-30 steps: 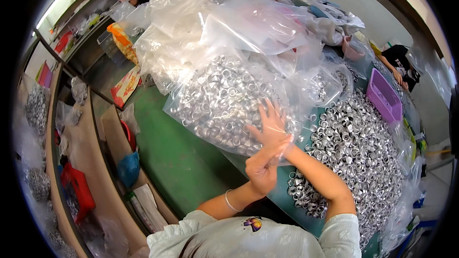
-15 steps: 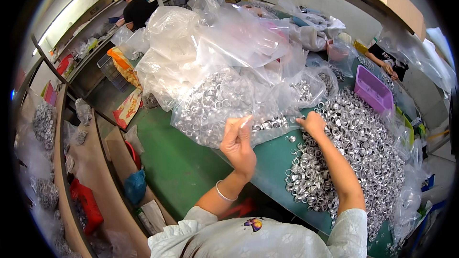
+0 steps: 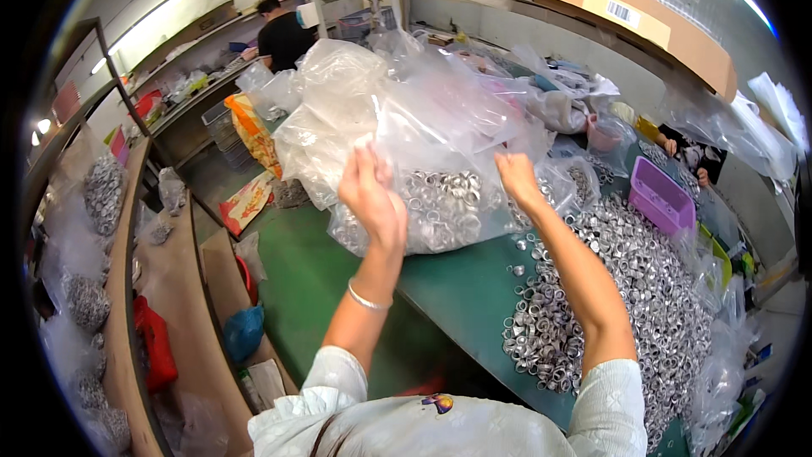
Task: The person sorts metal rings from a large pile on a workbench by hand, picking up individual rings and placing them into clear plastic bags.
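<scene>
A large clear plastic bag point(image 3: 444, 207) full of silvery metal rings lies at the edge of the green table point(image 3: 461, 288). My left hand point(image 3: 374, 199), somewhat blurred, is closed in a pinch on the bag's film at its left side. Opposite it, my right hand point(image 3: 518, 178) is a fist gripping the film on the right side. The film stretches between the two hands, with the rings showing through below. A wide heap of loose metal rings point(image 3: 626, 288) covers the table beside my right forearm.
A purple basket point(image 3: 661, 195) stands behind the heap. More plastic bags point(image 3: 338, 93) pile up at the back. On the left, shelves hold bags of parts, a red container point(image 3: 154, 345) and a blue bag point(image 3: 244, 332). Other people work at the far left and far right.
Both hands have moved up and away from me, the left one also leftward. The bag's film is pulled up with them, and its rings sit closer together. The view has tilted up slightly.
</scene>
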The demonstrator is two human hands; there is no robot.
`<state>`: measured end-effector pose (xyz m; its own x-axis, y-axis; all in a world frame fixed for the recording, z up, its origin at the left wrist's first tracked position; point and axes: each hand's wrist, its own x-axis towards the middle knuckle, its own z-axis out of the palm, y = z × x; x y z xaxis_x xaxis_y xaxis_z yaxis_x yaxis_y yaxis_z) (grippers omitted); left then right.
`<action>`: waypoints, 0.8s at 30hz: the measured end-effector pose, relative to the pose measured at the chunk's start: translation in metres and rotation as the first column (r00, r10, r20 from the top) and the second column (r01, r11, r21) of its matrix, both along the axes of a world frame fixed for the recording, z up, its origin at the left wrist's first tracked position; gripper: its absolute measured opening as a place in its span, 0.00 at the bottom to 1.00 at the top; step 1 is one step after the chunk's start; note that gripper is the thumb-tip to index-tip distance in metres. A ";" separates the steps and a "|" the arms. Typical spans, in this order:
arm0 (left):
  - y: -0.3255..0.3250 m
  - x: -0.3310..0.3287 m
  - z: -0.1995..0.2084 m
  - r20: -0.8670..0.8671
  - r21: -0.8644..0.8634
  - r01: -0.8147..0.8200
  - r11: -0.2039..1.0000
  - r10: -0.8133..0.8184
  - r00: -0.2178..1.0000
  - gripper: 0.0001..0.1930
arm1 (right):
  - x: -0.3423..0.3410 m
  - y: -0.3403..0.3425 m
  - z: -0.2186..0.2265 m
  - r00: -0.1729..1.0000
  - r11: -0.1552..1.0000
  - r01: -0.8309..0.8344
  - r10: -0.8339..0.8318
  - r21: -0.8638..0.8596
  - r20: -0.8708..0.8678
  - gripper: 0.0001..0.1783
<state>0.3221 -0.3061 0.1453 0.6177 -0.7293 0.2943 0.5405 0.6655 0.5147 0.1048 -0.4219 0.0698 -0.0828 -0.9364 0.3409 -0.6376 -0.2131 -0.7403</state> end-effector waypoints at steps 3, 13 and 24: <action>-0.021 0.032 0.027 -0.052 -0.057 0.063 0.996 -0.066 0.996 0.12 | 0.035 -0.020 0.034 0.788 0.999 0.007 -0.025 0.032 0.616 0.20; -0.048 0.007 0.000 -0.043 -0.053 0.364 0.930 -0.366 0.929 0.11 | -0.043 -0.003 -0.058 0.680 0.987 0.028 -0.136 0.160 0.720 0.16; 0.001 -0.034 -0.037 0.062 0.065 0.553 0.831 -0.556 0.829 0.12 | -0.084 0.025 -0.081 0.967 0.994 0.100 -0.108 0.046 0.231 0.23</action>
<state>0.2886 -0.3049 0.1081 0.0831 -0.9552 0.2842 0.7706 0.2424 0.5894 0.0211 -0.3969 -0.0113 -0.2540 -0.9289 0.2695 -0.4641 -0.1274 -0.8766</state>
